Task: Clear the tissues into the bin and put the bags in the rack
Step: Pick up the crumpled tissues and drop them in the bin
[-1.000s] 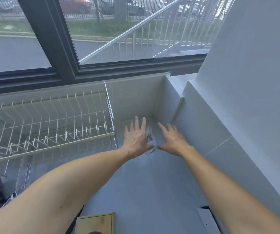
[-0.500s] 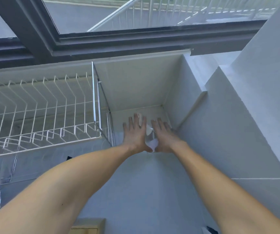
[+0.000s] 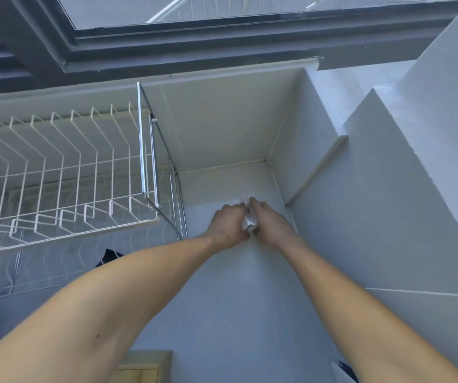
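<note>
forearms reach from the near edge across the grey counter [image 3: 222, 313] toward its far right corner. there the left hand [image 3: 226, 226] and right hand [image 3: 270, 225] press together, fingers curled shut around a crumpled white tissue [image 3: 249, 221] pinched between them. left of the hands stands a white wire dish rack [image 3: 64, 172], with the dark window frame [image 3: 194, 48] beyond.

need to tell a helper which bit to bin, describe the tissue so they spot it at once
Find the white wire dish rack; right of it, on the grey counter near the corner, both hands meet. Between the left hand and right hand sits the crumpled white tissue, the only paper there.
</note>
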